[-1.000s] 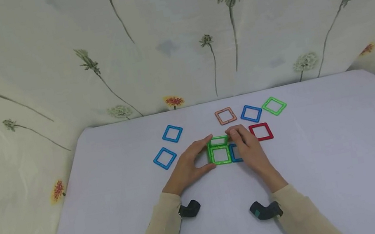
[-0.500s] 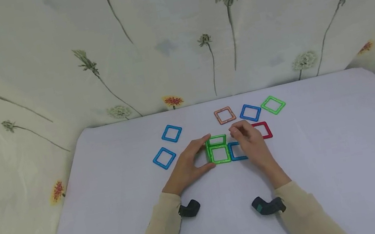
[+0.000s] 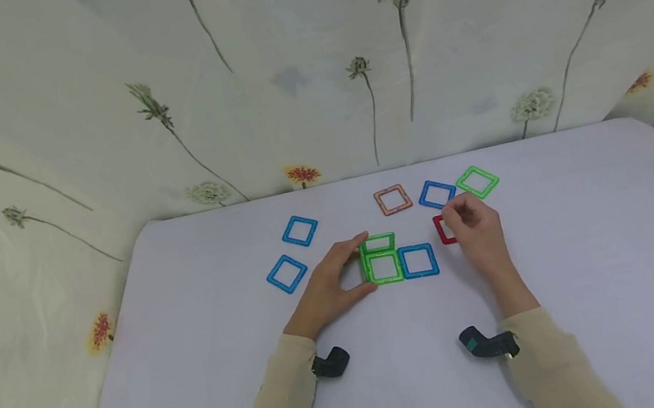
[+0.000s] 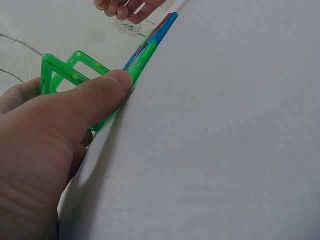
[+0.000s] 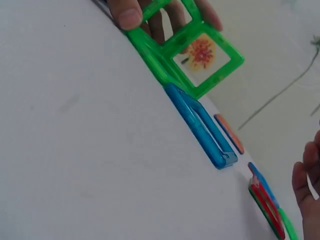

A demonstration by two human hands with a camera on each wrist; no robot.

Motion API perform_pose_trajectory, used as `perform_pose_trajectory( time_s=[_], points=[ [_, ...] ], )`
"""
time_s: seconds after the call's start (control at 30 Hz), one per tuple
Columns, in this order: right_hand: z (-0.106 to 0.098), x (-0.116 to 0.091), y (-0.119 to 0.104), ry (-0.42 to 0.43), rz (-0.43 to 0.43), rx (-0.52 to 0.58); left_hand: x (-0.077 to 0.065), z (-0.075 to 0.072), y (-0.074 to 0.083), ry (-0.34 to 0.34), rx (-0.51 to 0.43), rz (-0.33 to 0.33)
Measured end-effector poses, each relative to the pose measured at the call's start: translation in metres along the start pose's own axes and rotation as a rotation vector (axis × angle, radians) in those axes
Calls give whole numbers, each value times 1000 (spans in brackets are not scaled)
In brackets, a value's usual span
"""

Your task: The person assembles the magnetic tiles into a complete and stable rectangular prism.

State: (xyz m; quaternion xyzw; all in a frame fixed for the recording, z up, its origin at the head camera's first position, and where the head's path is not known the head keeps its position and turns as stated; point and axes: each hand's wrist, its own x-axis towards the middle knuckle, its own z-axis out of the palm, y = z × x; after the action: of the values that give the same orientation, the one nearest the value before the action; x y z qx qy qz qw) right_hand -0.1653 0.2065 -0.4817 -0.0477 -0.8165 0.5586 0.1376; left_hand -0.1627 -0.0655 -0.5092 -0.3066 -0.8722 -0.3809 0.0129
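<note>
My left hand grips a corner of green square magnetic tiles, with thumb at the near side and fingers at the far side. One green tile lies flat. Another green tile stands upright along its back edge, and a third green tile stands at its left. A blue tile lies flat against the right edge of the flat green one. My right hand hovers, loosely curled and holding nothing, over a red tile, which it partly hides.
Behind the hands lie an orange tile, another blue tile and a loose green tile. Two more blue tiles, a farther one and a nearer one, lie left. The white table meets a flower-patterned cloth at the back.
My right hand has moved off to the right, away from the green tiles, uncovering the blue tile and now covering part of the red one. The left hand has stayed in place.
</note>
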Motion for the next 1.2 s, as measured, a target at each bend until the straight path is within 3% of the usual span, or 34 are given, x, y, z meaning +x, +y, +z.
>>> perform_pose_trajectory(
  time_s=[0.53,0.77,0.97,1.2],
  points=[
    [-27,8,13,63,57,-83,1,0,0,-8,5,-18],
    [-32,7,14,5,100,-208,0,0,2,-23,-5,-42],
    [-35,5,17,-40,31,-272,0,0,2,-22,-3,-34],
    [-37,5,22,-99,20,-309,0,0,3,-20,-10,-38]
  ],
)
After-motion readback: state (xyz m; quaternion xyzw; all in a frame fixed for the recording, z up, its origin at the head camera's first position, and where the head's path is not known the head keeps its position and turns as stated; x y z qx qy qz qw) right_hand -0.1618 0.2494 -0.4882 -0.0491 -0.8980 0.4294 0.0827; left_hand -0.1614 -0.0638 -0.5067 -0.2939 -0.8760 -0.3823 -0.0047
